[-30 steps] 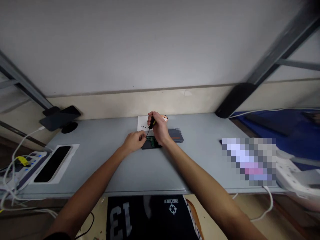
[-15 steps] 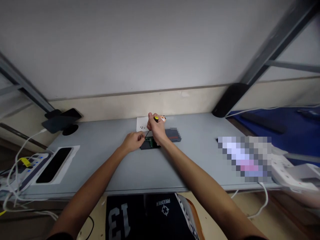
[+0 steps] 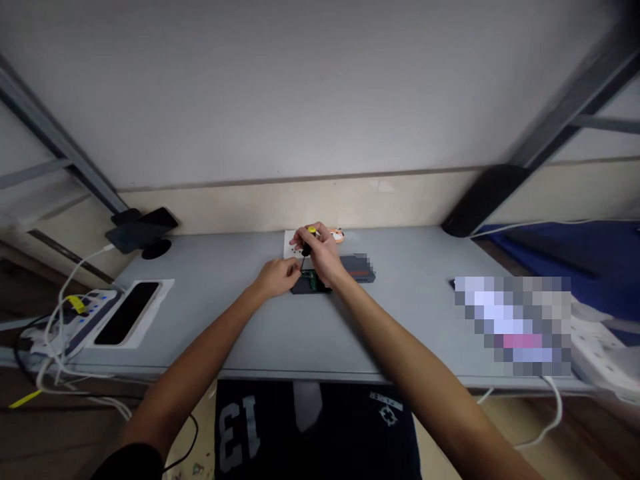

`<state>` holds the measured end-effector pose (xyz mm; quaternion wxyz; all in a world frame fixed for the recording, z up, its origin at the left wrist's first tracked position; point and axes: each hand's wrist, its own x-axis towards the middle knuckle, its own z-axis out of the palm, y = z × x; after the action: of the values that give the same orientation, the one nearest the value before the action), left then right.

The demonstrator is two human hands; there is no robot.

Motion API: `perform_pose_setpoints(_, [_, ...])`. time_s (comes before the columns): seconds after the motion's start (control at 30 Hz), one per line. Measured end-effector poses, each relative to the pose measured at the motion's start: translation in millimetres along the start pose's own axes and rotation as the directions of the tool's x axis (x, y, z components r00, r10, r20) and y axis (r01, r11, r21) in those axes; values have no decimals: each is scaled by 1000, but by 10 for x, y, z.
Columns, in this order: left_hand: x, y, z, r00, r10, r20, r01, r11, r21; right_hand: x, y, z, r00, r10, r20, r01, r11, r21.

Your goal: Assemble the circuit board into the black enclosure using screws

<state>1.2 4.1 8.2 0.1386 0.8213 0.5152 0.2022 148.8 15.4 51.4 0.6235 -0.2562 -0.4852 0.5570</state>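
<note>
The right hand grasps a screwdriver with a black handle and yellow end cap; the fingers are wrapped around the handle and the thin shaft points down and slightly toward the left edge of the desk. The shaft's lower end meets the area of a green circuit board, seated in an open dark housing. This housing lies flat on the desk, midway between the left and right edges and nearer the far edge than the near edge. The left hand rests at the housing's left end, thumb and fingertips drawn together beside the shaft; whether they pinch the shaft or a small part cannot be determined. A dark gray case with a reddish strip lies just to the right of the right hand, its far right corner pixelated. Behind the hands, near the far edge, is a white sheet bearing small dark pieces, with an orange-and-white figure to its right. Toward the desk's near left corner, a phone lies face up on white paper, beside a power strip with white cables.
</note>
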Motion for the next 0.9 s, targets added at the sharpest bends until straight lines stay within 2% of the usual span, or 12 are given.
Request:
perform_pose_setpoints(0.17, [-2,7,-15,1000,-19,-2,19,1000,2,-14,-1,-2,999,-26,25,28,994,-102])
perform_pose_setpoints(0.4, [-1,-24,-5,1000,9,-5,-9,1000,-19,58,-19,-141,996,-63,-70,51,985,-165])
perform_pose_setpoints(0.53, [-5,-57,-15,999,33,10,-32,999,-33,62,-13,-225,990,-125,-62,105,962,-253])
perform_pose_setpoints(0.67, [-6,-82,-20,998,52,28,-51,998,-45,50,-11,-234,997,-75,-28,68,974,-215])
perform_pose_setpoints(0.83, [-7,-108,-1,997,81,18,-79,994,-73,48,-21,-232,999,-7,-41,1,991,-135])
perform_pose_setpoints(0.9, [-6,-117,7,996,91,13,-90,992,-92,48,-4,-248,998,-14,-57,3,981,-195])
